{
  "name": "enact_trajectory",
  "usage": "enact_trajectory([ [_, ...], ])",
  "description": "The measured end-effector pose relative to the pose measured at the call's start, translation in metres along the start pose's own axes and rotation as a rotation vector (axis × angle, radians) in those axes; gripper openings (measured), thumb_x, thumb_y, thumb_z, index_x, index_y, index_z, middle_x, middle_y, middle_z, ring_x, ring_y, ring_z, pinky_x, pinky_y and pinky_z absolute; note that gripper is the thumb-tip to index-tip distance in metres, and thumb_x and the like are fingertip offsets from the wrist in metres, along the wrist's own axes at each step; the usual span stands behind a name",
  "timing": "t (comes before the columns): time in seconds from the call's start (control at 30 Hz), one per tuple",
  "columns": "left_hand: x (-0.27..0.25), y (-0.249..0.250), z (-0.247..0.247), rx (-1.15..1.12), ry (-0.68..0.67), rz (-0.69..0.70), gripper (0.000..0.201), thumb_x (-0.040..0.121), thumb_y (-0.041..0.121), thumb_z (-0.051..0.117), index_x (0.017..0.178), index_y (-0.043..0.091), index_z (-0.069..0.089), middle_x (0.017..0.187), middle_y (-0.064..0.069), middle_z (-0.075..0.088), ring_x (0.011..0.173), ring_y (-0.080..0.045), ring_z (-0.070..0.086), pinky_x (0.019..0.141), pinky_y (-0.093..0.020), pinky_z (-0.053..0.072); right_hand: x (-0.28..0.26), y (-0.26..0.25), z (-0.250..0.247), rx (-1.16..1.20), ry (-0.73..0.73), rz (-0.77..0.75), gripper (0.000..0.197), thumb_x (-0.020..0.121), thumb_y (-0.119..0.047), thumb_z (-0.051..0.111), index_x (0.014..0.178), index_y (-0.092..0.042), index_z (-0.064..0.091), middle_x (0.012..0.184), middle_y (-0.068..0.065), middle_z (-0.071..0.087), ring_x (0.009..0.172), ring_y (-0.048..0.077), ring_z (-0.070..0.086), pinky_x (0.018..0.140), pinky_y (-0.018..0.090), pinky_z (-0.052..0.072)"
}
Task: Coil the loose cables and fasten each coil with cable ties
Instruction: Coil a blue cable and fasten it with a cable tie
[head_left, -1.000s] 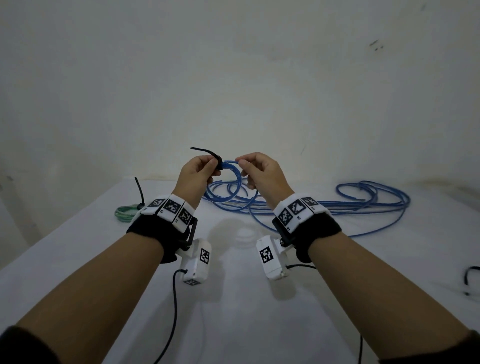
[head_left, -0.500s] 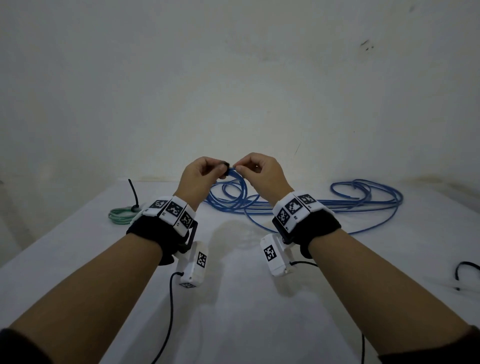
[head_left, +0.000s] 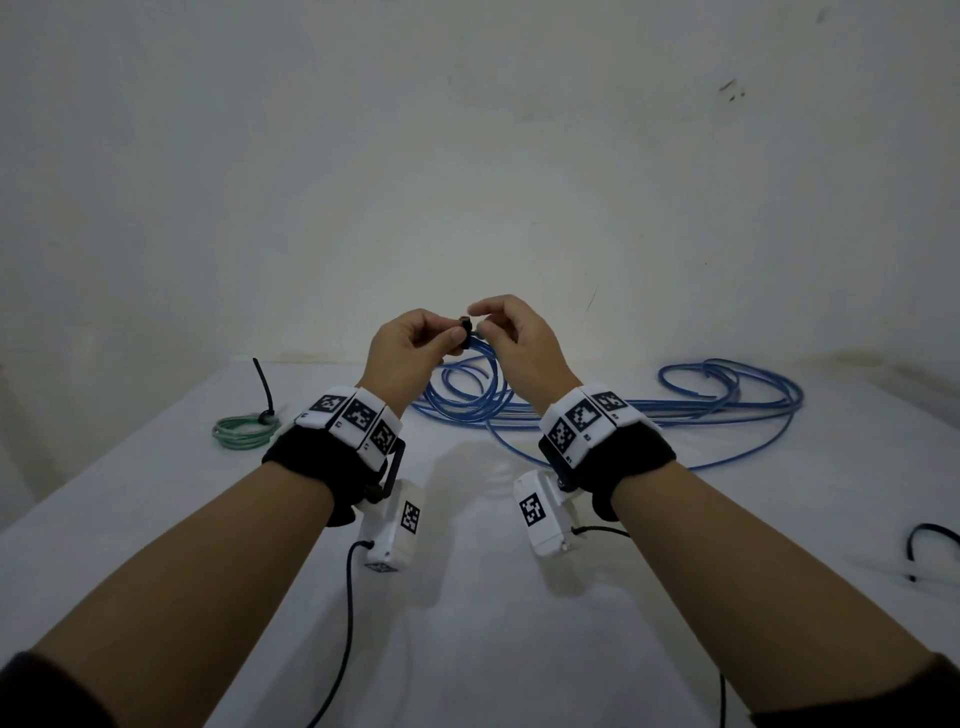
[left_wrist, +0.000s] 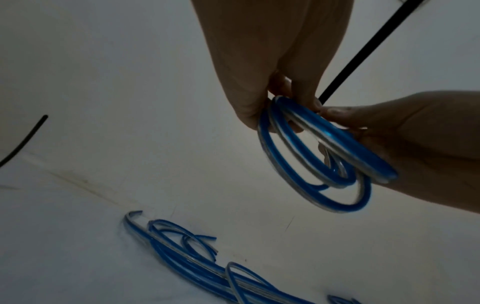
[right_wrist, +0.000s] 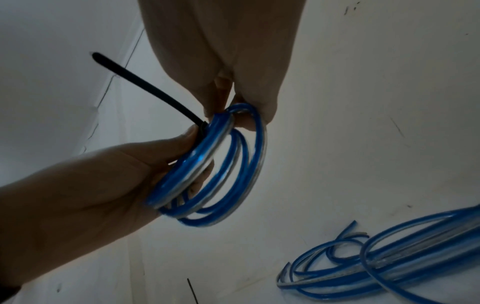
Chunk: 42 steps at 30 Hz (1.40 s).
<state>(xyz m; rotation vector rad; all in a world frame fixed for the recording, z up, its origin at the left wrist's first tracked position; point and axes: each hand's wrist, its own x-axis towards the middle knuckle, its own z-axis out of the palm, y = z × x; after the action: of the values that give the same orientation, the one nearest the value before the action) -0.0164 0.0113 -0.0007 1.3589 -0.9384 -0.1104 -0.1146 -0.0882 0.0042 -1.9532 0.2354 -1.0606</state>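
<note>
A: Where is the blue coil?

B: Above the table, between my hands. My left hand curls its grip around the loops at the black cable tie; my right hand pinches the loops beside it.

A: The risk?

B: If one pinch loosens, I think the loops spring apart. The tie's head is hidden behind fingers, so I cannot tell if it is locked.
</note>
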Motion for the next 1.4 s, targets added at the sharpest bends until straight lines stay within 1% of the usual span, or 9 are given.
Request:
enact_trajectory([
  [0.13,0.001,-0.001,0.000,0.063,0.001,0.032,0.011,0.082,0.010,0.068,0.074,0.013,0.062,0.073,-0.003,0.067,0.060,0.000,0.064,0.058,-0.012,0.048,0.000,-0.001,-0.003,-0.060,-0.013,-0.089,0.003,0.085,-0.014,0.064,0.088,-0.015,0.065,0.090,0.008,0.066,0.084,0.019,0.062,0.073,0.015,0.048],
  [0.23,0.000,-0.003,0.002,0.085,-0.020,0.036,0.012,0.083,0.009,0.068,0.074,0.015,0.062,0.073,0.000,0.068,0.062,-0.002,0.065,0.068,-0.018,0.054,0.004,0.000,-0.003,-0.080,0.045,-0.077,0.004,0.083,-0.010,0.066,0.079,-0.009,0.066,0.085,0.011,0.067,0.079,0.023,0.063,0.073,0.025,0.050],
  [0.4,-0.001,-0.001,0.005,0.113,-0.032,0.030,0.016,0.083,0.010,0.068,0.069,0.014,0.060,0.058,0.011,0.066,0.056,0.000,0.061,0.057,-0.013,0.045,0.006,0.002,-0.002,-0.067,0.095,-0.008,0.005,0.085,-0.007,0.061,0.081,-0.010,0.062,0.078,0.001,0.061,0.078,0.022,0.062,0.074,0.029,0.052],
  [0.53,0.000,0.000,0.007,0.179,-0.036,0.040,0.016,0.082,0.013,0.069,0.069,0.017,0.060,0.070,0.000,0.067,0.064,-0.011,0.062,0.065,-0.025,0.051,0.004,0.002,0.002,-0.055,0.130,0.002,0.003,0.086,-0.004,0.058,0.086,-0.006,0.059,0.073,-0.007,0.057,0.070,0.006,0.055,0.066,0.007,0.044],
  [0.67,-0.001,0.000,0.008,0.217,-0.021,0.038,0.016,0.082,0.015,0.069,0.069,0.019,0.061,0.072,0.002,0.068,0.063,-0.009,0.063,0.070,-0.028,0.053,0.004,0.001,0.004,-0.095,0.162,-0.044,0.006,0.085,-0.001,0.057,0.090,-0.004,0.059,0.076,-0.002,0.058,0.068,0.000,0.052,0.062,0.002,0.040],
  [0.87,-0.006,-0.002,0.010,0.177,-0.008,0.059,0.012,0.082,0.010,0.068,0.076,0.019,0.063,0.079,0.006,0.068,0.061,0.002,0.062,0.067,-0.018,0.053,0.004,0.004,0.004,-0.171,0.158,-0.042,0.005,0.086,-0.003,0.056,0.089,-0.002,0.061,0.080,0.005,0.062,0.075,0.018,0.059,0.074,0.030,0.052],
  [1.03,-0.008,-0.006,0.013,0.197,-0.020,0.069,0.013,0.083,0.012,0.067,0.076,0.021,0.061,0.076,-0.001,0.066,0.069,-0.014,0.061,0.069,-0.025,0.052,0.007,0.008,0.002,-0.217,0.141,-0.004,0.008,0.088,-0.005,0.055,0.090,0.000,0.061,0.080,0.006,0.061,0.076,0.020,0.059,0.075,0.038,0.053],
  [1.23,-0.005,-0.007,0.012,0.197,-0.084,0.077,0.020,0.083,0.008,0.066,0.103,0.012,0.065,0.089,-0.001,0.069,0.080,-0.004,0.064,0.079,-0.017,0.052,0.010,0.005,0.004,-0.172,0.169,0.067,0.007,0.086,-0.009,0.061,0.087,-0.002,0.060,0.079,0.005,0.060,0.076,0.022,0.059,0.070,0.029,0.050],
  [1.4,-0.001,-0.006,0.009,0.240,-0.073,0.047,0.016,0.085,0.011,0.064,0.101,0.006,0.066,0.091,-0.003,0.066,0.081,-0.009,0.062,0.080,-0.018,0.051,0.011,0.005,0.009,-0.111,0.176,0.098,0.011,0.084,-0.012,0.063,0.077,-0.010,0.054,0.079,0.004,0.060,0.081,0.027,0.059,0.077,0.039,0.050],
])
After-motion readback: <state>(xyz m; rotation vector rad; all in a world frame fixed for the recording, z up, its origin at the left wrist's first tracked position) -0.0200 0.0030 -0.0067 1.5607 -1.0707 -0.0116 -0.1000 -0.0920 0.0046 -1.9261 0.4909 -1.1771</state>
